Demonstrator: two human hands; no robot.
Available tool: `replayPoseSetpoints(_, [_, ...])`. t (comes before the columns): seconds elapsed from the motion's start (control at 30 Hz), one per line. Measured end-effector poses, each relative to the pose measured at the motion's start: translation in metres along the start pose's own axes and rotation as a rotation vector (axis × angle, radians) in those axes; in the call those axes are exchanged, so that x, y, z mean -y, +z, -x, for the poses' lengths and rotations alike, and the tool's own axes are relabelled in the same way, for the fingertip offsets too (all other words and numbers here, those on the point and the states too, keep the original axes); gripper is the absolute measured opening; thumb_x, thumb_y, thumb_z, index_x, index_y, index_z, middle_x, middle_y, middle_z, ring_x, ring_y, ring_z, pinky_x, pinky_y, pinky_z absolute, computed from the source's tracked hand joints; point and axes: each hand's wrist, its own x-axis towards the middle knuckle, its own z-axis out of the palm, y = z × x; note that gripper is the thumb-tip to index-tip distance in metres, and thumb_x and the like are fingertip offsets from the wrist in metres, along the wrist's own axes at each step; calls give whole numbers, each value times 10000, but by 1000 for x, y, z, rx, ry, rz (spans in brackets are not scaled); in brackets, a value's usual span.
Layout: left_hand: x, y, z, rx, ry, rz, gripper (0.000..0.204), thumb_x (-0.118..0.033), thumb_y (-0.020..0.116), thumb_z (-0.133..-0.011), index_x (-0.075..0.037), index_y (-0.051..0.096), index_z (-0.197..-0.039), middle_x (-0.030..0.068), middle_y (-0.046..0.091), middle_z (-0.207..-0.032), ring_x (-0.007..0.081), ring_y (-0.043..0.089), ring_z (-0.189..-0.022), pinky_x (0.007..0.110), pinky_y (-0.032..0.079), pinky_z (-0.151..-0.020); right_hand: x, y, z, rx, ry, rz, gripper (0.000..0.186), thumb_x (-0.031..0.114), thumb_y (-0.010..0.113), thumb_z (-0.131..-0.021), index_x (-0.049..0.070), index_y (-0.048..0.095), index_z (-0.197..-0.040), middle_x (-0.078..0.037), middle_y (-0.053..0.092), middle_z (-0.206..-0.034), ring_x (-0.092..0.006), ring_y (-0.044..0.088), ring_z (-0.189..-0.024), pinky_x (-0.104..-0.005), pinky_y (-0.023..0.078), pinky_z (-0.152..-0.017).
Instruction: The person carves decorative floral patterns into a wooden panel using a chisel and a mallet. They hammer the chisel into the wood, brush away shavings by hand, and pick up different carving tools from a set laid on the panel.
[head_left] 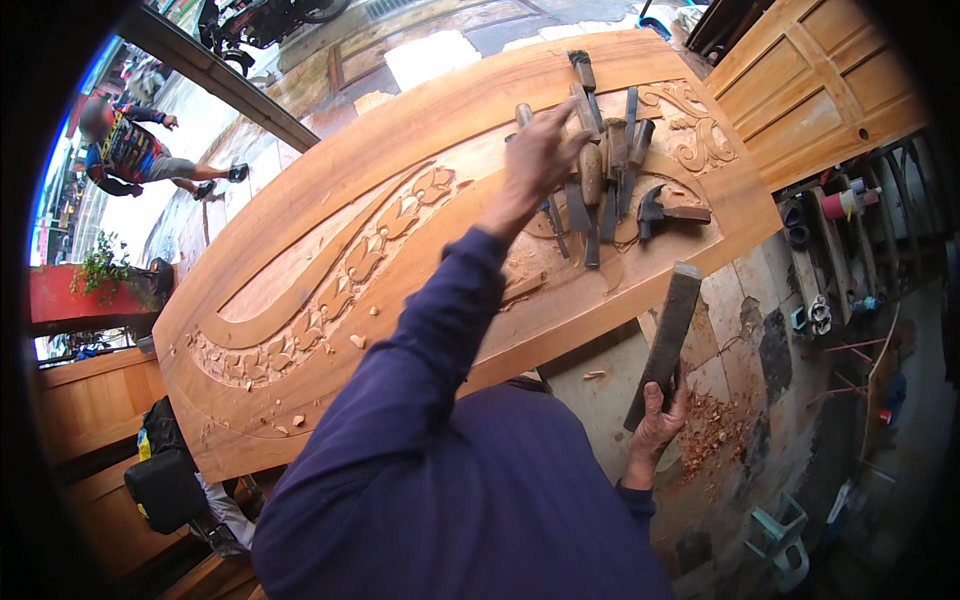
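A large carved wooden panel (pixel 300 250) with a leaf-and-vine relief lies across the bench. My left hand (pixel 540 155) reaches far out over it and closes around a chisel (pixel 523 113) whose handle sticks out above my knuckles. It sits at the edge of a pile of several chisels (pixel 610 170), with a small hammer (pixel 660 210) beside them. My right hand (pixel 655 425) hangs below the panel's near edge. It grips the lower end of a long dark wooden striking bar (pixel 668 325), held upright. My blue sleeve hides part of the carving.
Wood shavings (pixel 715 435) lie on the tiled floor by my right hand. A panelled door (pixel 820 80) leans at the upper right above a tool rack (pixel 830 250). A black bag (pixel 165 485) sits lower left; another person (pixel 130 155) is outside, far left.
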Motion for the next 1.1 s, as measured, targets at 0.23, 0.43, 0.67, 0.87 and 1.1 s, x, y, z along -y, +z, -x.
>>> replayPoseSetpoints(0.23, [59,-183,215,-209,-69,-569,493,-140,838,-965,-127,727,-1445,126,760,-1182,300,744,-1065,444,622,-904,19,28,-8,454,-254,472,872,194,984,-816,97,606,-1596,-143,711,-1234,-284,702,-1052,-413,570,-949])
replayPoseSetpoints(0.43, [63,-299,355,-144,-475,-883,586,-344,769,-1023,-132,639,-1554,214,595,-1572,429,515,-1495,542,399,-1250,27,95,-53,753,-889,771,806,196,944,-747,215,704,-1516,-79,696,-1124,-295,679,-960,-433,559,-858])
replayPoseSetpoints(0.67, [82,-305,378,-159,-762,-902,778,-607,626,-1068,-189,468,-1705,215,324,-1798,442,262,-1671,597,188,-1350,30,123,-94,878,-917,800,797,273,947,-735,186,722,-1495,-59,737,-1242,-293,692,-1088,-460,522,-1022])
replayPoseSetpoints(0.87, [77,-306,372,-135,-816,-885,775,-597,597,-1087,-177,439,-1719,246,322,-1789,451,268,-1666,607,193,-1345,16,134,-95,667,-1051,942,753,618,795,-901,155,714,-1489,-49,736,-1297,-275,676,-1238,-530,399,-1191])
replayPoseSetpoints(1.1, [54,-303,360,-9,-666,-791,730,-474,652,-1088,-120,464,-1699,238,316,-1795,457,246,-1674,598,160,-1355,-9,152,-87,393,-1057,957,782,776,488,-1059,132,771,-1399,-55,792,-1232,-272,737,-1151,-465,473,-1113])
